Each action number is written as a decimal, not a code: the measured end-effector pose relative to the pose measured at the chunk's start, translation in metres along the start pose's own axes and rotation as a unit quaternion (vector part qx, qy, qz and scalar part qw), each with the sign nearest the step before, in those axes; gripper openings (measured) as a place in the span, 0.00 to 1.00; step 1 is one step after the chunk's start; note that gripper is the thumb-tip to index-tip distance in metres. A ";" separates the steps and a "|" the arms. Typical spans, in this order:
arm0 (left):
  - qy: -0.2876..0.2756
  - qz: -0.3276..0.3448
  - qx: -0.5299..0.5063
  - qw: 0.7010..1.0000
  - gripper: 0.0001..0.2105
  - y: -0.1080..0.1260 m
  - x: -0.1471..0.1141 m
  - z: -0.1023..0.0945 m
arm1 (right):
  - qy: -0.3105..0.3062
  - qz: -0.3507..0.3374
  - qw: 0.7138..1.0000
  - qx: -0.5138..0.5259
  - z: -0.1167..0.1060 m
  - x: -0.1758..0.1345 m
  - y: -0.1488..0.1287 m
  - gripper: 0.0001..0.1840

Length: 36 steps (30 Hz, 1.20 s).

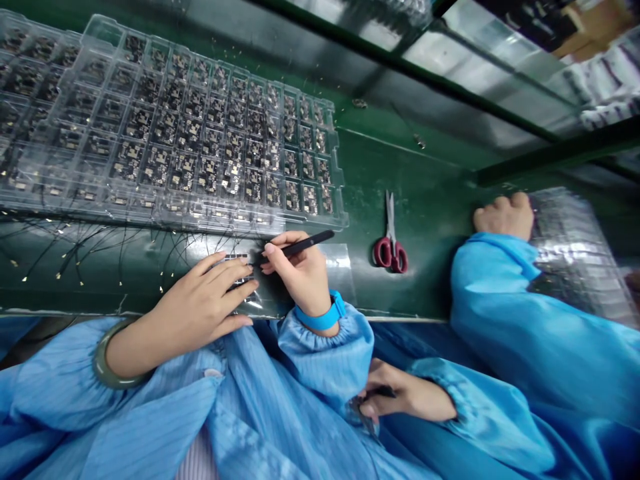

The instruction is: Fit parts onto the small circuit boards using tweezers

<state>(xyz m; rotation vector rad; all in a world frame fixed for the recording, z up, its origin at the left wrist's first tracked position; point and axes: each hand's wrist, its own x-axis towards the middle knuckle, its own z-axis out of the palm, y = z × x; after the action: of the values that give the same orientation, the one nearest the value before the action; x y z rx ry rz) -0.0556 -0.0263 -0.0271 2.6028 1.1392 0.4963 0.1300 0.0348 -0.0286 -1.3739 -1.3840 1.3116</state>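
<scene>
The trays at the left are of clear, glossy plastic. The black tool looks matt. The desk is smooth, slightly shiny. The scissors have metal blades.

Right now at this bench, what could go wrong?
1. The right hand holds a black pen-like tool with its tip close to the fingers of the left hand; a slip might poke them.
2. Thin black wires spread loose in front of the clear trays; the left arm could snag some.
3. The scissors lie uncovered on the bench; a reach across might catch them.
</scene>
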 end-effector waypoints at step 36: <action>0.101 -0.425 0.213 0.874 0.25 -0.150 -0.033 -0.158 | 0.244 -0.024 0.965 0.099 -0.014 -0.003 -0.001 0.12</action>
<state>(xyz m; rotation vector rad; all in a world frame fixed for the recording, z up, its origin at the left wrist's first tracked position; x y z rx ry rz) -0.2395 0.0635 0.0546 2.0253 2.4991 0.3281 0.1436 0.0340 -0.0246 -1.3963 -0.9208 0.9621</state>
